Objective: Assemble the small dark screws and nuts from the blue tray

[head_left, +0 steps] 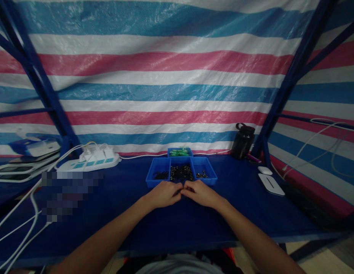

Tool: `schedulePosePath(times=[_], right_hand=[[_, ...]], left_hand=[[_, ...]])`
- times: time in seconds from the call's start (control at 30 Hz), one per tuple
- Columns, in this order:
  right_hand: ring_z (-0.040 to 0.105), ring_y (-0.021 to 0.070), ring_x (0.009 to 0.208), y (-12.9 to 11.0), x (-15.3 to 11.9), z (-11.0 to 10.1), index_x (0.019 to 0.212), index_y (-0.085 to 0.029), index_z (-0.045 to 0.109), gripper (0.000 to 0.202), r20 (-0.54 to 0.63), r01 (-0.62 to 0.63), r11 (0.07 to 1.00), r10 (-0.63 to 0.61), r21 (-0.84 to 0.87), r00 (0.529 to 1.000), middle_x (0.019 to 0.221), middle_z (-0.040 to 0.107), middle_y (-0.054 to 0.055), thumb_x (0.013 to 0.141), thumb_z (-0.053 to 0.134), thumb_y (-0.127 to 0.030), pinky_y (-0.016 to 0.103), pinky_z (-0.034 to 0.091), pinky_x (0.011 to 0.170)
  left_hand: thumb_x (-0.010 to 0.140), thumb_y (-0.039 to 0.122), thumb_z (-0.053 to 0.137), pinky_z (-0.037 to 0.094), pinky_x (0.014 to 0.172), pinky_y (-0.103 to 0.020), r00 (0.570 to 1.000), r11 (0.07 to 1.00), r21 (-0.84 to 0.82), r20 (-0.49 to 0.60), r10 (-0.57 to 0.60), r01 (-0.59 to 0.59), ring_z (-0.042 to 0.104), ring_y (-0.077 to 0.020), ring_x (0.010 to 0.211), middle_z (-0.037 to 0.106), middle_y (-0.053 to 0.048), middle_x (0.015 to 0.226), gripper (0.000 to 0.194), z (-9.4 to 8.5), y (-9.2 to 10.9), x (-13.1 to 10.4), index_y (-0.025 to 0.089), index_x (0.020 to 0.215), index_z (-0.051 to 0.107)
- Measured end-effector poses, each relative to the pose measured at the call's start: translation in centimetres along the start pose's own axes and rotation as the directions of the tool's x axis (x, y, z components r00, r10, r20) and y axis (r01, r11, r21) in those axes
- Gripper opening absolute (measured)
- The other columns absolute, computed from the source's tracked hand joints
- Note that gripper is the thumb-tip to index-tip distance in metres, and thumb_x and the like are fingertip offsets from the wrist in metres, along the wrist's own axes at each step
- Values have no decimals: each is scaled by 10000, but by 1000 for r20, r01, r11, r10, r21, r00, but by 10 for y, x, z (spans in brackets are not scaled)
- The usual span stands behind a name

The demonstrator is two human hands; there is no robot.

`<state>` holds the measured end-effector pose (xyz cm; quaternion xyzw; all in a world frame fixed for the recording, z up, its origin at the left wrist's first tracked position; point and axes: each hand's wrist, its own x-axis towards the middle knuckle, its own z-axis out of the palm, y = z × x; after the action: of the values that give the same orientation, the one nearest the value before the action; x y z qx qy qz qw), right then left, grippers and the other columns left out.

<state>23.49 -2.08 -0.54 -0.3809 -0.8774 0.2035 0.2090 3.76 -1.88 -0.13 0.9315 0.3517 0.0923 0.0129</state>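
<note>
My left hand [165, 193] and my right hand [200, 192] meet fingertip to fingertip just in front of the blue trays. Both have their fingers pinched together; whatever they hold between them is too small or hidden to make out. Behind them, a blue tray [149, 177] has three compartments. Its left one holds small dark parts [160, 175], the middle one many small black and metallic parts [181, 172], and the right one a few brass-coloured pieces [202, 174]. A smaller blue tray [180, 150] behind it contains green items [179, 152].
A white power strip [92, 163] with plugs and cables lies at the left, near stacked devices [25, 167]. A black bottle [243, 141] stands back right. Nearer on the right are a white case [265, 170] and a flat white device [271, 184]. Blue posts flank a striped sheet.
</note>
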Motion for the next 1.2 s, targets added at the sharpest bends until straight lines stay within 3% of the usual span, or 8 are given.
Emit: schedulePosePath(times=[0.37,0.57,0.87,1.2], right_hand=[[567,118,605,1,-2,0,871,-178,590,113,-9,-17,1000,17,-4,1000,679,631,-9,865,497,-243,204,347,555],[565,120,609,0,-2,1,827,-170,592,126,-13,-35,999,35,-14,999,681,634,1,857,507,-257,206,333,553],[534,112,583,-1,-2,0,728,-159,570,220,-33,-48,993,45,-104,998,655,613,7,883,469,-280,217,294,538],[570,124,621,2,-1,1,810,-169,575,192,-15,-17,999,17,-41,1000,704,637,7,877,505,-335,209,334,548]], left_hand=[[890,232,429,382,569,-218,1000,1000,4,2,-9,9,626,-173,683,642,-16,722,110,0,0,-1,189,882,530],[891,241,434,371,563,-217,1000,1000,-1,18,-3,3,618,-167,663,629,-11,698,112,0,1,-1,188,873,531],[880,227,459,329,542,-204,1000,989,-145,9,-27,28,589,-132,621,627,10,692,99,4,1,1,182,856,544],[906,247,414,364,580,-215,999,993,-108,15,-36,37,606,-159,676,631,-18,735,157,5,0,1,188,899,559]])
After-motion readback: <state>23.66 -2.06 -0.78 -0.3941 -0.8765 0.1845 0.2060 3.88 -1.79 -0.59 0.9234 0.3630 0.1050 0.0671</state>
